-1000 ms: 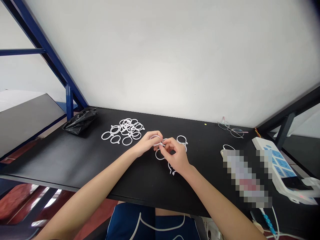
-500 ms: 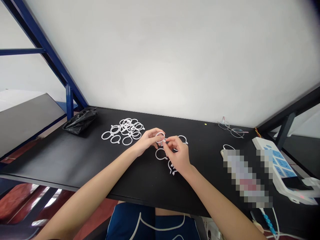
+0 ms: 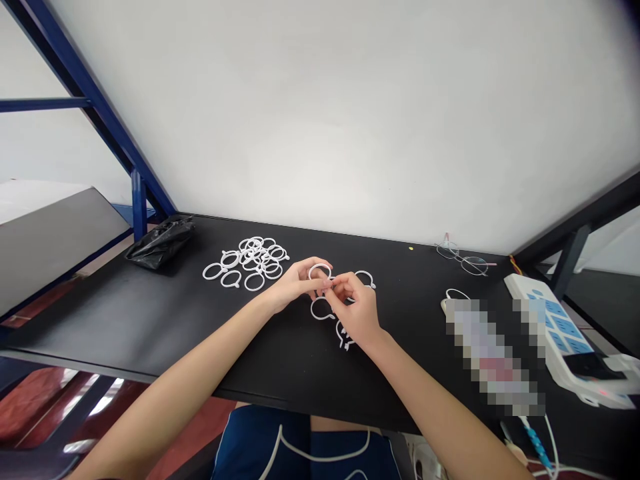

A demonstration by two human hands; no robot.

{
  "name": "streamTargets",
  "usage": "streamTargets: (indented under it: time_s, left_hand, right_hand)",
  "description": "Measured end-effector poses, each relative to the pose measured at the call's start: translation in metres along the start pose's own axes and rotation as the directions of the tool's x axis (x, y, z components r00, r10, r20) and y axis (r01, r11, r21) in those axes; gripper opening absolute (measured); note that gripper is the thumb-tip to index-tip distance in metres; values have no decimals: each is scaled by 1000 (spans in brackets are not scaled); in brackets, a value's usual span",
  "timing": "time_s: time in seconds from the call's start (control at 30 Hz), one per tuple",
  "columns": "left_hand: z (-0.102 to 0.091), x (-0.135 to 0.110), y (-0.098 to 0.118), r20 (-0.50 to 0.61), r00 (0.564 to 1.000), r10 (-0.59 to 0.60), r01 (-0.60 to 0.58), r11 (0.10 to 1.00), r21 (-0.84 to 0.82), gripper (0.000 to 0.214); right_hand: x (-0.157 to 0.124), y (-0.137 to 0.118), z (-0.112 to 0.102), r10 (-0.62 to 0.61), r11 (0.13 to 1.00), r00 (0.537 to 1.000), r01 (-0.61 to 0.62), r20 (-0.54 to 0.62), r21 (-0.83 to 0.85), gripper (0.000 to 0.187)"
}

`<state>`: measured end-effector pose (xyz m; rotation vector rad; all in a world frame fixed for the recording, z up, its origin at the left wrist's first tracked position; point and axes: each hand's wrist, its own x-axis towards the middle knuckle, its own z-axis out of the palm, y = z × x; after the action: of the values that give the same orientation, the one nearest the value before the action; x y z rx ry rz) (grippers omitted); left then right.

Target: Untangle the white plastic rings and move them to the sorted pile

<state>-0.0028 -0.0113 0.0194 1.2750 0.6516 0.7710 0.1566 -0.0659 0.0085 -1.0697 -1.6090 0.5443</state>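
Between my two hands, above the black table, is a white plastic ring (image 3: 319,265) with a small clasp end. My left hand (image 3: 303,277) pinches it from the left, thumb toward the clasp. From the right, my right hand (image 3: 353,300) has thumb and forefinger closed on the clasp end; the fingers partly hide it. Just below lies an open white ring (image 3: 321,309) on the table. More open rings (image 3: 345,333) sit partly under my right hand, and another ring (image 3: 365,275) is behind it. Off to the left is a pile of several white rings (image 3: 254,257).
A crumpled black plastic bag (image 3: 163,241) lies at the left of the black table (image 3: 185,320). Eyeglasses (image 3: 463,259) rest at the back right. A blurred-out phone (image 3: 493,360) with a cable and a white power strip (image 3: 555,327) occupy the right side.
The held ring has turned a little and shifted slightly left. My left thumb has moved down toward the clasp by my right fingertips. The other rings have not moved.
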Motion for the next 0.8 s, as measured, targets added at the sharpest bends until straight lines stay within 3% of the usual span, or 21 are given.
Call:
streamTargets:
  time_s: [0.33,0.57,0.8]
  left_hand:
    - [2,0,1,-18,1000,7,-7,1000,-15,38]
    - [2,1,2,-101,995,5,-10,999,-48,25]
    - [-4,7,2,-336,939,-76,-14,966,-259,38]
  right_hand:
    - [0,2,1,2,1000,1000,-2,-1,-8,8]
    - [1,-1,-1,25,999,1000,-25,2,-33,7]
    - [0,-2,-2,37,999,999,-37,13,-20,7]
